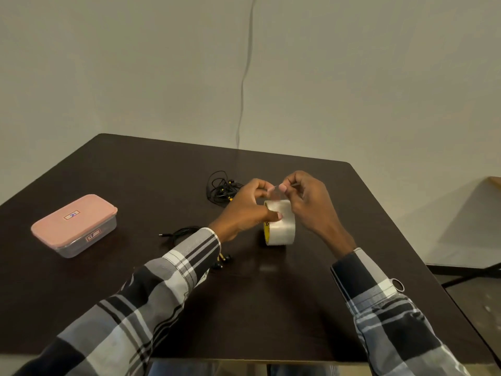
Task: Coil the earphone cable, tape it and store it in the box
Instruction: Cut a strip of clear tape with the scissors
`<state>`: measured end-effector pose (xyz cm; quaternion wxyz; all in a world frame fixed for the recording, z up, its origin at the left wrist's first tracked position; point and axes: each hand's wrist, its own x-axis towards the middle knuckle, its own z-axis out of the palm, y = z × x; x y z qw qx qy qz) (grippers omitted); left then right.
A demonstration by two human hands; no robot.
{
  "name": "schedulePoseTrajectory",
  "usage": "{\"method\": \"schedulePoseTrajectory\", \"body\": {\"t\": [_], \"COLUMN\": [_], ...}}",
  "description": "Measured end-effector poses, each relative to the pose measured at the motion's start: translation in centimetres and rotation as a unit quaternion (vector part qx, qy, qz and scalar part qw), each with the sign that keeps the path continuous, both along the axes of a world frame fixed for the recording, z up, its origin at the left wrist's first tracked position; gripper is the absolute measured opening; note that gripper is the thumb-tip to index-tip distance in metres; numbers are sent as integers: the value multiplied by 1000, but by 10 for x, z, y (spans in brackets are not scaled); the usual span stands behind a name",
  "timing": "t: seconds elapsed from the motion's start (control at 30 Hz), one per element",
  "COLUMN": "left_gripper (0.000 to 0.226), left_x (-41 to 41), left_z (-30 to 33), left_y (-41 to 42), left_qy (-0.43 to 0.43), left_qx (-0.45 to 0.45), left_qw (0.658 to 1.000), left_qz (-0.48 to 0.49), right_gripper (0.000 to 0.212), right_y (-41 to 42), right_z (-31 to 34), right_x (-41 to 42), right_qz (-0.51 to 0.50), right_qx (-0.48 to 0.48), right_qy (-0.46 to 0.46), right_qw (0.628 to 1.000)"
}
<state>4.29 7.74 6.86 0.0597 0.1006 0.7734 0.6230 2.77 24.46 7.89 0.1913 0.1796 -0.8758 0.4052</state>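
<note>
A roll of clear tape (280,227) with a yellow core stands on edge at the middle of the dark table (271,308). My left hand (248,210) holds the roll, thumb pressed on its top. My right hand (306,202) pinches the free strip of tape (275,192) lifted above the roll, and my left fingertips pinch that strip too. A loose black earphone cable (221,188) with yellow-marked buds lies tangled just behind my left hand. A second black cable (181,233) lies coiled by my left sleeve, its earbuds (223,260) beside the cuff. The box (74,225), clear with a pink lid, sits closed at the left.
The table's far edge meets a plain wall with a thin wire (245,77) running down it. Beyond the right edge stands another piece of furniture (474,270) over bare floor.
</note>
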Motion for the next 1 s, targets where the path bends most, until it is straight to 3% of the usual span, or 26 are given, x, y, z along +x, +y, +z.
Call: {"method": "schedulePoseTrajectory", "body": {"t": [0.7, 0.77, 0.87, 1.0], "left_gripper": [42, 43, 41, 18], "left_x": [-6, -8, -11, -11], "left_z": [9, 10, 20, 37], "left_y": [-10, -12, -19, -24], "left_qy": [-51, -11, 122, 191], "left_qx": [-20, -81, -186, -139], "left_qw": [998, 996, 975, 971], "left_qz": [-26, -35, -1, 48], "right_gripper": [10, 8, 13, 21], "right_y": [-6, -4, -1, 1], "right_z": [-2, 1, 5, 8], "right_x": [6, 5, 4, 3], "right_qz": [46, 47, 47, 61], "right_qx": [-105, -106, -76, -75], "right_qy": [-56, -71, -73, -86], "right_qw": [992, 991, 993, 992]}}
